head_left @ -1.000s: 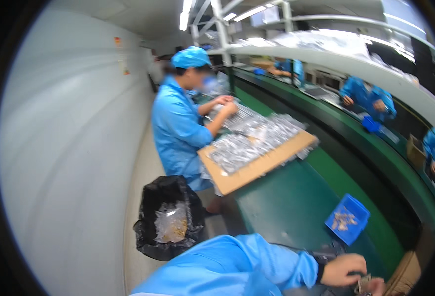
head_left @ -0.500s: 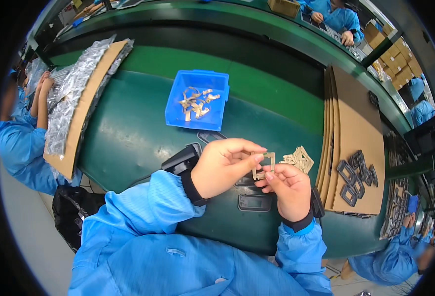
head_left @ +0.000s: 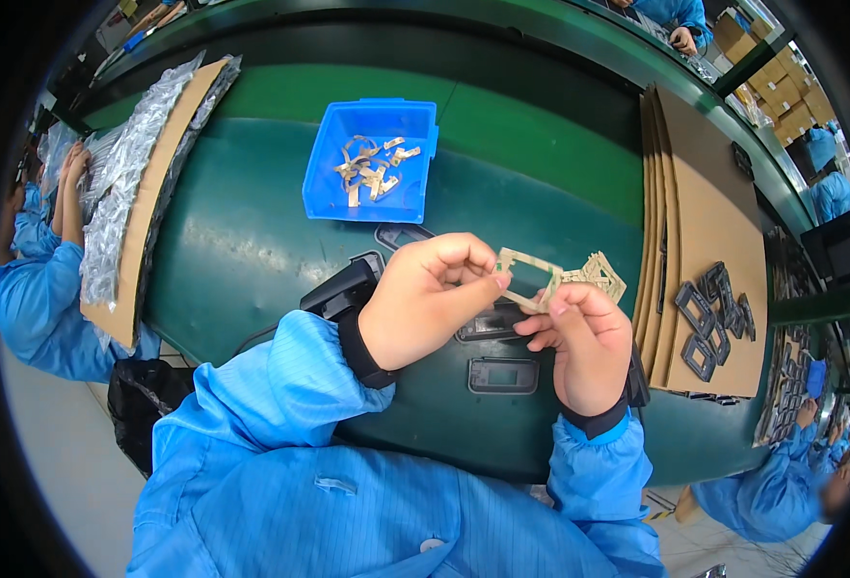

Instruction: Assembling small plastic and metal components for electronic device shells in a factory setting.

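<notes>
A thin beige rectangular gasket [head_left: 533, 260] with a cut-out middle is held up over the table between my two hands. My left hand [head_left: 430, 303] pinches its left side between thumb and fingers. At its lower right corner, my right hand [head_left: 594, 356] grips it the same way. Below my hands lie black plastic frames, one in full view [head_left: 504, 389] and another [head_left: 492, 326] partly covered by my fingers. A third black frame [head_left: 401, 236] sits beyond my left hand. Just past my right hand is a pile of similar beige gaskets [head_left: 603, 273].
A blue bin [head_left: 316, 188] with beige scraps [head_left: 377, 178] stands at the far middle of the green table. Stacked cardboard sheets [head_left: 695, 222] at right carry several black frames [head_left: 704, 318]. Cardboard with plastic wrapped parts [head_left: 141, 193] stands left. Co-workers sit around.
The gasket has turned from nearly upright to slanting and shows wider between my hands. My right hand has moved a little right, away from my left. The whole view has shifted slightly.
</notes>
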